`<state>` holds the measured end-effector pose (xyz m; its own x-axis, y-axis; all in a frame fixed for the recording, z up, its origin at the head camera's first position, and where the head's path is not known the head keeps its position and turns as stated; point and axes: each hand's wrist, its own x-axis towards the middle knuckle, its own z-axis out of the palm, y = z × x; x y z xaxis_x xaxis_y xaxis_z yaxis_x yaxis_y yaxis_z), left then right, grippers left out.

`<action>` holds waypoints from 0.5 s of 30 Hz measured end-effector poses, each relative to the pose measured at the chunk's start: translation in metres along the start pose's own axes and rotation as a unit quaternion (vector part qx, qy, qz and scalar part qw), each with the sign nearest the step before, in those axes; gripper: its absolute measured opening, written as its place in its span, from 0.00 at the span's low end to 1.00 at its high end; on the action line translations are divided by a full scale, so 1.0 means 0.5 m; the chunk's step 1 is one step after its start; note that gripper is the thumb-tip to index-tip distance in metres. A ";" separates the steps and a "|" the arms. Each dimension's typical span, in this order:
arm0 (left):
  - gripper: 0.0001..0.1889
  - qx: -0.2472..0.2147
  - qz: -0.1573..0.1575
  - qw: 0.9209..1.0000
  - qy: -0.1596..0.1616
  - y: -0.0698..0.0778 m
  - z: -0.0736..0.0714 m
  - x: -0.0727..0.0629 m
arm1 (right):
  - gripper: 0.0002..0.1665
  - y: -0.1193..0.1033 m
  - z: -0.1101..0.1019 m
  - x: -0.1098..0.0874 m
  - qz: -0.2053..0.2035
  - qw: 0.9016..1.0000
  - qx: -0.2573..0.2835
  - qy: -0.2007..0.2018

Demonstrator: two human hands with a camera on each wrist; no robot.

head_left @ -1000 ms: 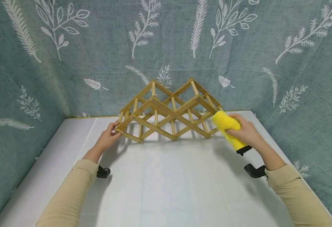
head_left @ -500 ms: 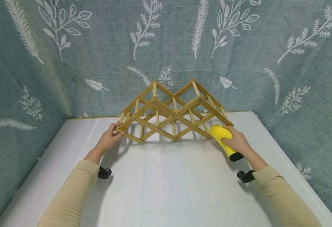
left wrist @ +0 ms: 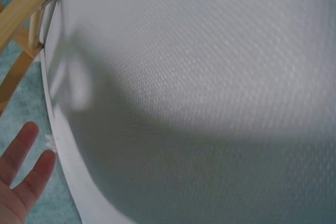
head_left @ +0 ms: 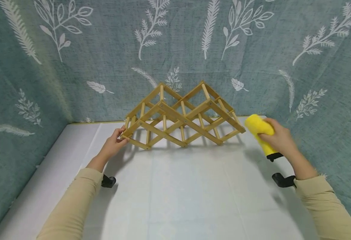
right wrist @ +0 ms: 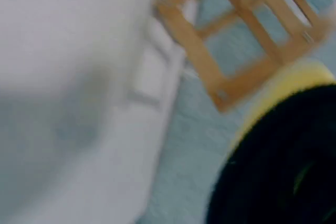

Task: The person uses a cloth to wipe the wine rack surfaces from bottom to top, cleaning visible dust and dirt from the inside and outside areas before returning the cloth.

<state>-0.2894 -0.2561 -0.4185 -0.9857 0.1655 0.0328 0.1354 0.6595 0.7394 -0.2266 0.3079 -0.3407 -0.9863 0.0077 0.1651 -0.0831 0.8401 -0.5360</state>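
Note:
A foldable wooden wine rack [head_left: 185, 120], a criss-cross lattice with round dowels, stands on the white tabletop in the head view. Its lower left corner is held by my left hand [head_left: 112, 145], thumb in front. Two fingers [left wrist: 37, 177] look straight in the left wrist view; the rest of that hand is out of frame. Off the rack's right end, my right hand [head_left: 280, 136] grips a fuzzy yellow roll [head_left: 257, 125] with a black end, tilted and apart from the rack. That black end [right wrist: 273, 156] fills the lower right of the blurred right wrist view.
Behind the rack hangs a green-blue cloth [head_left: 175, 40] with white leaf prints, and more of it covers both sides. The white tabletop [head_left: 187, 190] stretches in front of the rack. Black camera mounts [head_left: 108, 181] sit at both wrists.
My right hand first moves left and down with the yellow roll to the rack's right end, then right and up, away from it. The left hand and the rack stay in place.

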 end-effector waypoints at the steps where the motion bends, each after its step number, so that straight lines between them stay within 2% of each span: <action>1: 0.29 0.000 0.002 1.000 0.001 -0.001 -0.001 0.000 | 0.35 0.000 0.015 0.001 -0.015 0.999 -0.012 -0.040; 4: 0.28 -0.005 0.005 1.000 0.004 -0.005 -0.001 0.000 | 0.33 0.002 0.080 0.008 -0.043 0.990 -0.020 -0.134; 7: 0.28 -0.007 0.006 1.000 0.002 -0.006 0.004 0.002 | 0.33 0.006 0.142 0.020 -0.041 0.983 -0.010 -0.176; 11: 0.29 -0.006 0.000 1.000 -0.003 -0.004 0.007 0.002 | 0.34 0.014 0.177 0.037 -0.028 0.983 0.003 -0.180; 15: 0.30 0.001 0.000 1.000 -0.004 0.000 0.006 -0.001 | 0.34 0.024 0.148 0.038 -0.008 0.992 0.005 -0.129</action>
<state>-0.2887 -0.2541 -0.4205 -0.9850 0.1705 0.0275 0.1351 0.6612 0.7379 -0.2567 0.2781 -0.4055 -0.9884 -0.1458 -0.0424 -0.0998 0.8341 -0.5425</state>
